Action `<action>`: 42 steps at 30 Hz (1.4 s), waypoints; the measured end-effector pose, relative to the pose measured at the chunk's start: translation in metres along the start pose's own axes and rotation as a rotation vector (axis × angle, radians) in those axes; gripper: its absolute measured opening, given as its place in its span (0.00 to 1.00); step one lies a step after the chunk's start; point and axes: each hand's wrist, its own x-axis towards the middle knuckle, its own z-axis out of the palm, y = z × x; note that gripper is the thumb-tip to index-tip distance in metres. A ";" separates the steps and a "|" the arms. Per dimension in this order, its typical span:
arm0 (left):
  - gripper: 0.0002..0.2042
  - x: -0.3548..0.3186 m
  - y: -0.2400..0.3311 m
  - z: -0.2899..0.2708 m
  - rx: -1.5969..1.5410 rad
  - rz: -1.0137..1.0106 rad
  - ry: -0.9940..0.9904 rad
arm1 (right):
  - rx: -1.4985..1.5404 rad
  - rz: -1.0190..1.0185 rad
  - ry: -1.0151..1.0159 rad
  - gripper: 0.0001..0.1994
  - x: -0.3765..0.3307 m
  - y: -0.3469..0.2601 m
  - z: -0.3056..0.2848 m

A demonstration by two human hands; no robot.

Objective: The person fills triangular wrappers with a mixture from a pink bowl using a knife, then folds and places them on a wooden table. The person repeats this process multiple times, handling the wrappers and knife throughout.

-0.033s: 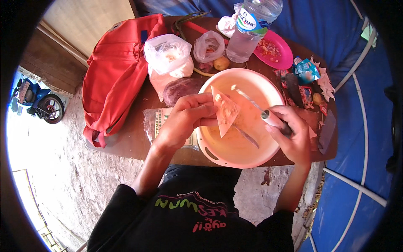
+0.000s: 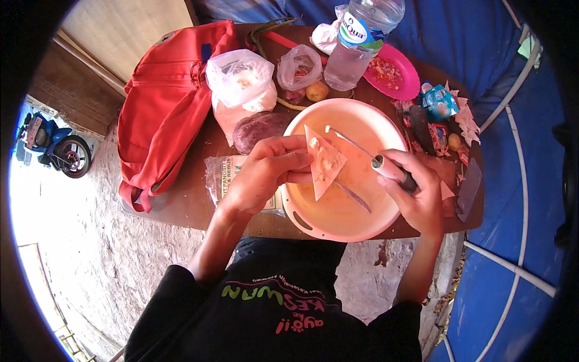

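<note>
My left hand (image 2: 265, 169) pinches one edge of a thin, pale wonton wrapper (image 2: 325, 160), held tilted over a wide white basin (image 2: 297, 217). A patch of orange-pale filling lies on the wrapper. My right hand (image 2: 416, 187) is closed around the pale handle of a slim metal utensil (image 2: 356, 142); its exact kind is unclear. Its shaft points up and left over the basin, with a whitish tip just above and right of the wrapper, apart from it. Inside the basin rests another metal utensil (image 2: 354, 198), its upper end hidden behind the wrapper.
A clear packet (image 2: 220, 181) lies left of the basin. Behind are a purple tuber (image 2: 259, 131), a bag of white powder (image 2: 241, 90), a large water bottle (image 2: 356, 54) and a pink plate (image 2: 404, 75) with chopped bits. A red backpack (image 2: 169, 102) fills the table's left; sachets (image 2: 439, 102) lie right.
The right hand and its utensil have shifted slightly left, bringing the tip nearer the wrapper. My left hand holds the wrapper in almost the same place.
</note>
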 end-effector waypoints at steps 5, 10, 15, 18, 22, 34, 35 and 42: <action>0.15 -0.004 0.006 0.000 0.014 -0.049 -0.077 | -0.023 -0.064 -0.004 0.21 0.012 0.006 0.013; 0.15 -0.004 0.007 -0.001 -0.071 -0.012 -0.185 | -0.041 -0.108 0.031 0.24 0.016 0.014 0.024; 0.16 -0.007 0.008 0.001 -0.090 0.007 -0.220 | -0.053 -0.135 0.094 0.24 0.011 0.017 0.028; 0.15 -0.010 0.009 0.001 -0.076 0.009 -0.236 | -0.171 -0.254 0.158 0.24 0.010 0.017 0.026; 0.14 -0.013 0.010 -0.002 -0.060 0.000 -0.258 | -0.222 -0.316 0.223 0.24 0.007 0.020 0.024; 0.12 -0.015 0.011 -0.004 -0.048 0.019 -0.232 | -0.423 -0.337 0.293 0.23 -0.004 0.019 -0.002; 0.13 -0.015 0.012 -0.005 -0.053 0.007 -0.210 | -0.363 -0.285 0.290 0.23 -0.005 0.019 -0.004; 0.15 -0.004 -0.001 -0.002 -0.007 0.056 -0.016 | -0.057 0.105 0.415 0.16 -0.036 0.035 -0.014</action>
